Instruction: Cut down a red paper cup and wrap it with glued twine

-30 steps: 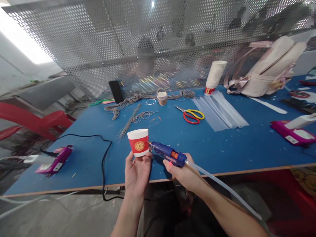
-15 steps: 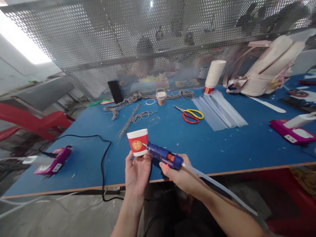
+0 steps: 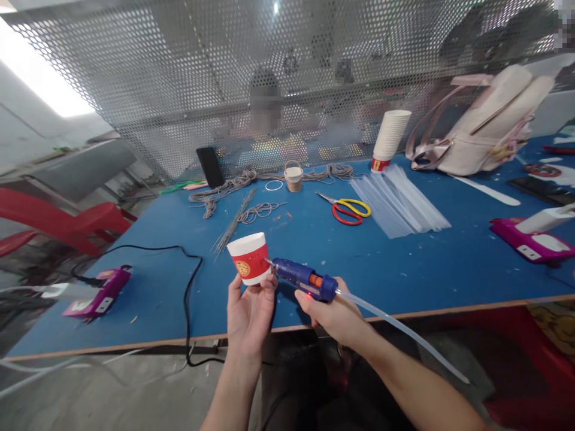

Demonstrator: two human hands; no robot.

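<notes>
My left hand grips a paper cup near its base, fingers closed around the bottom. The cup is white with a red band and a round gold emblem, and it tilts slightly. In my right hand is a blue hot glue gun with a small red light lit. Its nozzle points left, at the right side of the cup's red band; whether it touches I cannot tell. A long translucent glue stick sticks out of the gun's back end.
On the blue table lie scissors, clear plastic strips, grey cord and thin wires. Behind stand a small basket, stacked paper cups, a phone and a backpack. Purple power strips sit at both sides.
The cup has turned in my left hand, so its gold emblem has shifted left. The glue gun has moved slightly right with my right hand.
</notes>
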